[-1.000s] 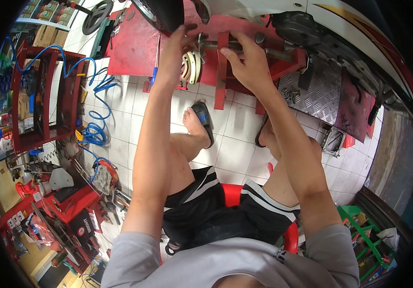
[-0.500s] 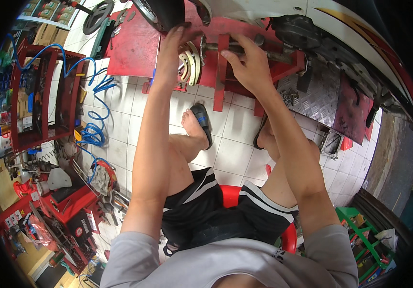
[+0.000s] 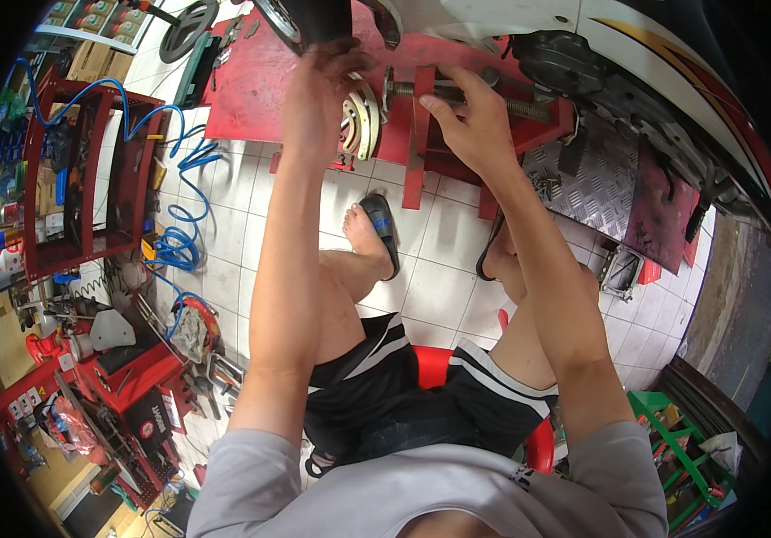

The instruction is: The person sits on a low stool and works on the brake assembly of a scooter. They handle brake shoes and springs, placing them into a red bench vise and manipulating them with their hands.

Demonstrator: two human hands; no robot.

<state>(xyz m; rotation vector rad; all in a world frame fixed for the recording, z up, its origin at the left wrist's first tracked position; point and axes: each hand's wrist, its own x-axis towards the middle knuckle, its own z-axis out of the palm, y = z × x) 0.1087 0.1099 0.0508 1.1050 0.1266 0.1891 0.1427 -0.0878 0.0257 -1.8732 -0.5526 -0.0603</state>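
Note:
My left hand [image 3: 318,76] is raised over the red bench [image 3: 251,99], beside the black motorcycle tyre [image 3: 322,22]; its fingers are smeared by motion. Just right of it are curved, cream-coloured metal pieces [image 3: 363,125] with holes. A threaded rod [image 3: 529,109] passes through a red metal frame, with a round metal disc [image 3: 388,90] at its left end. My right hand [image 3: 479,125] is at the frame's upright bar [image 3: 417,134], thumb against or very near it. Its thumb and forefinger are apart, the other fingers partly hidden.
The motorcycle's engine casing [image 3: 551,67] and white bodywork overhang the far right. A patterned metal plate [image 3: 587,184] lies right of the frame. At left are a red trolley [image 3: 89,179] and a coiled blue air hose [image 3: 174,247]. A green rack [image 3: 672,430] stands near right.
My left hand has shifted slightly nearer and bent, its blurred fingers now pointing rightward. My right hand stays by the red bar. The whole view has shifted a little.

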